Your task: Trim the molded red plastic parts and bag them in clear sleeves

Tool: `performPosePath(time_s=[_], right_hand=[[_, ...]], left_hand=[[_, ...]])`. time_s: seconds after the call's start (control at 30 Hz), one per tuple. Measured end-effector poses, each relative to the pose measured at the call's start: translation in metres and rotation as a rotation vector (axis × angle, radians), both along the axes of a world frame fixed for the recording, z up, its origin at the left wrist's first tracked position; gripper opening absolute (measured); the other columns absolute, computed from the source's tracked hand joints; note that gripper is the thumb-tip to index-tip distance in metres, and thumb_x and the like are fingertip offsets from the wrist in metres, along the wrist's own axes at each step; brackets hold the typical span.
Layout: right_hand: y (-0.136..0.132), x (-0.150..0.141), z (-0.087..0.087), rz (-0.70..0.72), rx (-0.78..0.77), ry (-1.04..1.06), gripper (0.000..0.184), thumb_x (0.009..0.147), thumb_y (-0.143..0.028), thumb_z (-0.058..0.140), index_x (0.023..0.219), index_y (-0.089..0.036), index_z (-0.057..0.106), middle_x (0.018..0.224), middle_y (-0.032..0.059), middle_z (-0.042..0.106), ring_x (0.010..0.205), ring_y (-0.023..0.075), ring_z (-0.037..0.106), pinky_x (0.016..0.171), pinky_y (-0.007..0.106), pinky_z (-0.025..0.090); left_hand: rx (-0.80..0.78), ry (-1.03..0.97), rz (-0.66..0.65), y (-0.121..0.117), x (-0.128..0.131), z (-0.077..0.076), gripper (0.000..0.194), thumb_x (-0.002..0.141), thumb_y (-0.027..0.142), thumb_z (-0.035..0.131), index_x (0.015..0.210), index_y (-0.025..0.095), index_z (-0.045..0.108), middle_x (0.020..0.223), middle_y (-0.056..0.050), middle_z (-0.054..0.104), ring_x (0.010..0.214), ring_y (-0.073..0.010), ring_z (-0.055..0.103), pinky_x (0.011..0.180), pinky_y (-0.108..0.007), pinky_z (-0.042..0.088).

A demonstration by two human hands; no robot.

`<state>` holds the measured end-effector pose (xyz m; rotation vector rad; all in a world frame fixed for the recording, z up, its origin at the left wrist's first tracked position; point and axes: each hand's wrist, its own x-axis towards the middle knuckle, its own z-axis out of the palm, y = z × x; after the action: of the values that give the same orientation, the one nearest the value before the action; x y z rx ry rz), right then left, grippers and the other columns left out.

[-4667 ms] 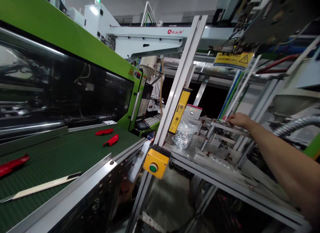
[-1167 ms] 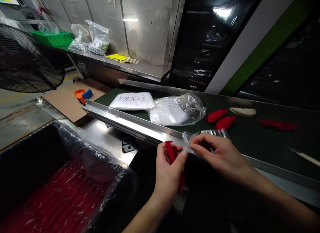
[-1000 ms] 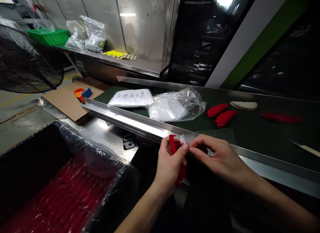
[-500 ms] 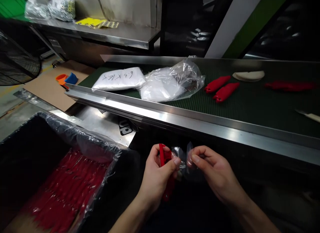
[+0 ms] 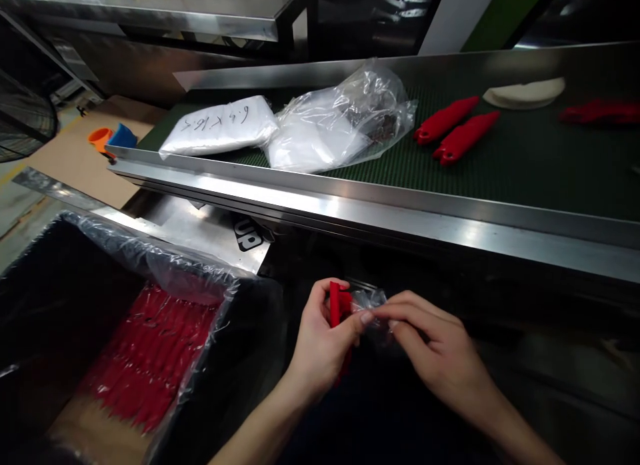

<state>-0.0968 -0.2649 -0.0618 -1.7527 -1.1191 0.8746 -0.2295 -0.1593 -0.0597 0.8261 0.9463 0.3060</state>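
My left hand (image 5: 327,332) is closed around a red plastic part (image 5: 335,305), which stands up between thumb and fingers; its lower end shows below the hand. A small clear plastic bag (image 5: 371,300) spans the gap between both hands. My left thumb tip presses at the bag's near side. My right hand (image 5: 435,338) pinches the bag between thumb and forefinger. Both hands are in front of the conveyor's metal edge, lower than its belt. Whether the red part is inside the bag I cannot tell.
On the green conveyor belt (image 5: 390,178) lie a white bag pack (image 5: 220,126), an opened clear pack (image 5: 320,132), two red parts (image 5: 467,137) and a cream curved piece (image 5: 525,93). At lower left, a plastic-lined bin (image 5: 230,298) holds bagged red parts (image 5: 155,345). A fan (image 5: 25,112) stands left.
My right hand has come closer to my left, and the clear bag between them is more bunched. The view has tilted down, so the belt appears higher.
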Motion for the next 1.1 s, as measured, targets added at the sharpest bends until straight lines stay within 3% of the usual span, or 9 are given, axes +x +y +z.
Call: performPosePath(time_s=[0.13, 0.3, 0.47, 0.57, 0.63, 0.73, 0.9, 1.0, 1.1], right_hand=[[0.002, -0.006, -0.004, -0.039, -0.093, 0.198, 0.008, 0.091, -0.031, 0.061, 0.096, -0.029, 0.067, 0.093, -0.0027, 0.063, 0.081, 0.0099, 0.060, 0.068, 0.020, 0.047], [-0.002, -0.005, -0.006, -0.198, -0.075, 0.180, 0.014, 0.091, -0.034, 0.061, 0.083, -0.023, 0.065, 0.085, -0.0013, 0.062, 0.075, 0.0108, 0.059, 0.066, 0.021, 0.046], [-0.009, -0.007, -0.005, -0.296, -0.050, 0.063, 0.006, 0.091, -0.029, 0.059, 0.092, -0.024, 0.061, 0.094, -0.0003, 0.060, 0.077, 0.0120, 0.059, 0.067, 0.024, 0.047], [-0.008, -0.004, 0.005, -0.315, 0.029, -0.143, 0.011, 0.090, -0.022, 0.058, 0.099, -0.026, 0.064, 0.101, 0.0007, 0.059, 0.087, 0.0136, 0.060, 0.074, 0.025, 0.048], [-0.003, 0.000, 0.014, -0.223, 0.075, -0.198, 0.021, 0.091, -0.018, 0.053, 0.107, -0.027, 0.064, 0.102, 0.0014, 0.058, 0.087, 0.0133, 0.058, 0.074, 0.026, 0.047], [0.002, 0.004, 0.019, -0.128, 0.062, -0.092, 0.033, 0.093, -0.014, 0.043, 0.117, -0.028, 0.061, 0.091, 0.0008, 0.055, 0.076, 0.0118, 0.055, 0.066, 0.026, 0.046], [0.000, 0.006, 0.006, -0.189, 0.213, 0.131, 0.033, 0.089, -0.013, 0.043, 0.067, -0.022, 0.065, 0.078, 0.0028, 0.055, 0.088, 0.0185, 0.058, 0.076, 0.032, 0.045], [0.000, 0.006, 0.000, -0.237, 0.195, 0.314, 0.027, 0.087, -0.011, 0.046, 0.067, -0.021, 0.062, 0.077, 0.0012, 0.053, 0.073, 0.0152, 0.058, 0.065, 0.029, 0.047], [0.005, 0.004, 0.001, -0.222, 0.066, 0.276, 0.020, 0.086, -0.013, 0.047, 0.079, -0.022, 0.063, 0.083, -0.0005, 0.052, 0.058, 0.0088, 0.049, 0.049, 0.023, 0.039]], left_hand=[[-0.025, -0.006, -0.039, -0.004, -0.002, 0.004, 0.039, 0.083, 0.037, 0.068, 0.110, 0.018, 0.045, 0.080, 0.002, 0.056, 0.060, -0.0073, 0.053, 0.056, -0.021, 0.044], [0.048, 0.021, -0.057, -0.007, -0.001, 0.001, 0.037, 0.084, 0.032, 0.066, 0.110, 0.021, 0.043, 0.083, 0.002, 0.055, 0.060, -0.0070, 0.050, 0.055, -0.021, 0.041], [0.343, 0.175, -0.032, -0.007, 0.004, -0.013, 0.029, 0.088, 0.026, 0.057, 0.112, 0.024, 0.042, 0.087, 0.002, 0.053, 0.066, -0.0082, 0.050, 0.063, -0.022, 0.043], [0.585, 0.243, -0.136, -0.004, 0.000, -0.020, 0.044, 0.087, 0.022, 0.056, 0.128, 0.029, 0.040, 0.094, 0.000, 0.056, 0.080, -0.0125, 0.055, 0.078, -0.028, 0.045], [0.733, 0.247, -0.238, -0.002, -0.004, -0.022, 0.057, 0.084, 0.017, 0.056, 0.136, 0.033, 0.038, 0.102, -0.001, 0.057, 0.090, -0.0151, 0.055, 0.087, -0.031, 0.043], [0.885, 0.232, -0.333, 0.000, -0.010, -0.022, 0.067, 0.084, 0.013, 0.053, 0.142, 0.037, 0.032, 0.108, -0.003, 0.056, 0.096, -0.0170, 0.055, 0.089, -0.032, 0.042], [0.987, 0.340, -0.383, 0.003, -0.011, -0.020, 0.065, 0.088, 0.017, 0.050, 0.143, 0.037, 0.022, 0.108, -0.003, 0.057, 0.095, -0.0166, 0.059, 0.081, -0.030, 0.047], [1.055, 0.336, -0.419, 0.005, -0.009, -0.018, 0.065, 0.088, 0.016, 0.050, 0.143, 0.035, 0.020, 0.106, -0.003, 0.057, 0.095, -0.0163, 0.059, 0.084, -0.029, 0.048], [1.191, 0.337, -0.503, 0.007, -0.008, -0.012, 0.068, 0.088, 0.013, 0.046, 0.146, 0.029, 0.014, 0.110, -0.008, 0.057, 0.100, -0.0206, 0.057, 0.086, -0.034, 0.049]])
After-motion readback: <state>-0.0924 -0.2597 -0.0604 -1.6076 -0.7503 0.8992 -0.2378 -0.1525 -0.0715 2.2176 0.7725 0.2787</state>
